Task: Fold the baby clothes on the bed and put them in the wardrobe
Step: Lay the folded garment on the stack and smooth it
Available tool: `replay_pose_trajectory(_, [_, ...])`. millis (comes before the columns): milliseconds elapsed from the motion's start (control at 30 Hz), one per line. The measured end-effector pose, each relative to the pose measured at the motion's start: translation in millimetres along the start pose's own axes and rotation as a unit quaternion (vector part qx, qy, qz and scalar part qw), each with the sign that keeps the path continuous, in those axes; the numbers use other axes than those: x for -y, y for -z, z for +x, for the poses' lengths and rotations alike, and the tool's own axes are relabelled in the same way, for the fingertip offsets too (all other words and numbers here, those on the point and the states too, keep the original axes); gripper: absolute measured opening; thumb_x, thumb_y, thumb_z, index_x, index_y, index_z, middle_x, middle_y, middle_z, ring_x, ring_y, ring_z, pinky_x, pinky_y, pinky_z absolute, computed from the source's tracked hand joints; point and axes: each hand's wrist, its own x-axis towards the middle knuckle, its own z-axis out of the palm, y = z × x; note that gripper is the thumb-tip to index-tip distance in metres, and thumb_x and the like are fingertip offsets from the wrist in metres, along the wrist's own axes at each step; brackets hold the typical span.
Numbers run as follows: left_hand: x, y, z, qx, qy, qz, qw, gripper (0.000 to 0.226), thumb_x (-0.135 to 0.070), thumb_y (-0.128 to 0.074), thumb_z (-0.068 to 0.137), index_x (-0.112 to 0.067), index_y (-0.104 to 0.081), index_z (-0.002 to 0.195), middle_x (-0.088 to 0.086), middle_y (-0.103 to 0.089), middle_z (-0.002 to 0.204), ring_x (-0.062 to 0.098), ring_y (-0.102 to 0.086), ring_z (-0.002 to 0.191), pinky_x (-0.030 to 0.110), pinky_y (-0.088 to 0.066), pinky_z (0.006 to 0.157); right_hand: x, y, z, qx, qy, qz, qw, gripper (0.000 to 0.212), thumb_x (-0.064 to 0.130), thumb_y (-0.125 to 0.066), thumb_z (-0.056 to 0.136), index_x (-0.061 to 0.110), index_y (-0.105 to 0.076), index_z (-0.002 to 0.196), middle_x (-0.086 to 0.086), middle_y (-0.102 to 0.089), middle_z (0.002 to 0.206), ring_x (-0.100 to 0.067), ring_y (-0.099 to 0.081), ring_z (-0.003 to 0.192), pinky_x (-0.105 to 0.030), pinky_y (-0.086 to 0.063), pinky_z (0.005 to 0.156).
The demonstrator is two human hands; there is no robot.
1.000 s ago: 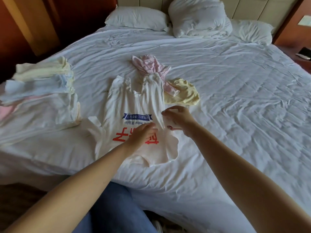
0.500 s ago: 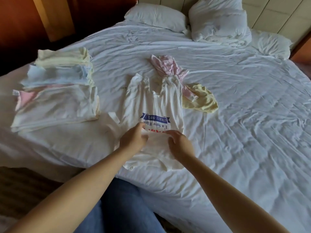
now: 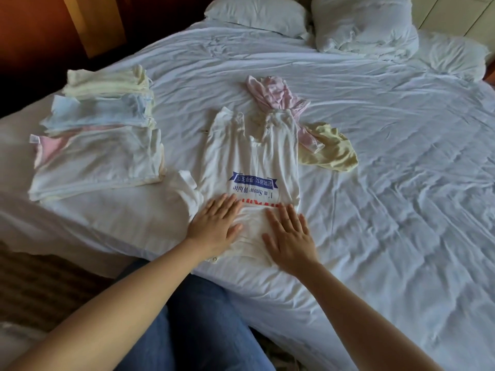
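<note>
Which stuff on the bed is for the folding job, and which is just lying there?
For the job: white printed top under the left hand and right hand; crumpled pink garment; yellow garment; folded pile.
Just lying about: pillows; bunched white bedding.

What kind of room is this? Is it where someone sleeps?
Most likely a bedroom. A wide bed with a white sheet fills the view, pillows lie at its far end, and folded baby clothes sit stacked on it.
</note>
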Motion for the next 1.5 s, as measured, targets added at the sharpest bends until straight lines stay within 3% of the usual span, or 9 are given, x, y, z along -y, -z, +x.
replay_pose_trajectory(100, [-5,7,6,0.038,0.024,0.017,0.999,0.073,-0.060,-0.003,0.095,-0.021,0.009,0.155,-0.004,0.016,0.161,0.016,0.016,0.149,0.037,0.007,0.122,0,3,2,0.025,-0.002,0.003,1.000,0.077,0.068,-0.001,0.084,0.036,0.000,0.154,0.001,0.007,0.163,-0.018,0.015,0.149,-0.037,0.011,0.120])
replay_pose_trajectory(200, [-9,20,4,0.034,0.019,-0.014,0.999,0.066,-0.054,-0.017,0.100,-0.022,-0.006,0.157,-0.003,0.003,0.164,0.015,0.007,0.151,0.037,0.000,0.122,-1,10,2,0.061,-0.004,0.013,0.998,0.072,0.067,-0.008,0.089,0.036,0.001,0.154,0.003,0.011,0.163,-0.016,0.019,0.148,-0.036,0.013,0.119])
replay_pose_trajectory(333, [2,27,-34,-0.197,-0.080,-0.096,0.972,0.048,-0.038,-0.036,0.093,-0.019,-0.063,0.129,0.000,-0.054,0.142,0.022,-0.042,0.138,0.040,-0.039,0.110,-2,25,7,0.069,-0.014,0.048,0.996,0.059,0.052,-0.040,0.097,0.035,-0.025,0.151,0.005,-0.008,0.163,-0.015,0.003,0.150,-0.040,0.006,0.120])
replay_pose_trajectory(433, [26,22,-62,-0.326,-0.084,-0.097,0.937,0.030,-0.025,-0.053,0.090,-0.015,-0.070,0.113,-0.001,-0.062,0.124,0.023,-0.052,0.125,0.034,-0.043,0.101,12,39,20,0.013,-0.006,0.045,0.999,0.044,0.044,-0.053,0.092,0.032,-0.052,0.135,0.003,-0.034,0.153,-0.016,-0.022,0.146,-0.047,0.000,0.121])
replay_pose_trajectory(600, [57,7,-81,-0.271,-0.038,-0.087,0.958,0.036,-0.035,-0.047,0.093,-0.016,-0.068,0.115,-0.001,-0.061,0.126,0.024,-0.053,0.124,0.040,-0.050,0.096,73,69,62,-0.008,0.101,0.121,0.987,0.037,0.032,-0.057,0.091,0.029,-0.058,0.129,0.007,-0.050,0.139,-0.017,-0.044,0.130,-0.036,-0.041,0.102])
replay_pose_trajectory(833, [65,-14,-80,-0.270,-0.046,-0.180,0.945,0.030,-0.030,-0.049,0.093,-0.019,-0.071,0.108,-0.006,-0.060,0.128,0.017,-0.059,0.114,0.035,-0.053,0.087,166,78,108,0.002,0.226,0.082,0.971,0.035,0.025,-0.053,0.095,0.031,-0.059,0.129,0.008,-0.054,0.139,-0.009,-0.042,0.133,-0.033,-0.040,0.104])
replay_pose_trajectory(1233, [75,-41,-73,-0.311,-0.070,-0.221,0.922,0.023,-0.025,-0.055,0.096,-0.017,-0.069,0.113,-0.003,-0.058,0.133,0.017,-0.046,0.134,0.036,-0.040,0.108,180,43,165,0.141,0.083,0.022,0.986,0.048,0.037,-0.054,0.095,0.030,-0.043,0.142,-0.005,-0.062,0.125,-0.027,-0.057,0.117,-0.039,-0.047,0.094])
replay_pose_trajectory(1400, [78,-43,-73,-0.312,-0.072,-0.220,0.921,0.023,-0.027,-0.054,0.096,-0.018,-0.067,0.112,-0.003,-0.056,0.134,0.016,-0.044,0.135,0.034,-0.035,0.112,186,40,179,0.137,0.071,0.035,0.987,0.042,0.036,-0.069,0.086,0.020,-0.056,0.123,-0.009,-0.046,0.126,-0.028,-0.055,0.112,-0.041,-0.048,0.095])
replay_pose_trajectory(1500, [78,-40,-74,-0.302,-0.072,-0.228,0.923,0.020,-0.027,-0.057,0.093,-0.019,-0.065,0.109,-0.003,-0.054,0.135,0.017,-0.046,0.132,0.033,-0.038,0.108,188,47,180,0.143,0.063,0.058,0.986,0.030,0.031,-0.072,0.081,0.019,-0.057,0.103,-0.005,-0.055,0.110,-0.025,-0.056,0.099,-0.032,-0.046,0.081])
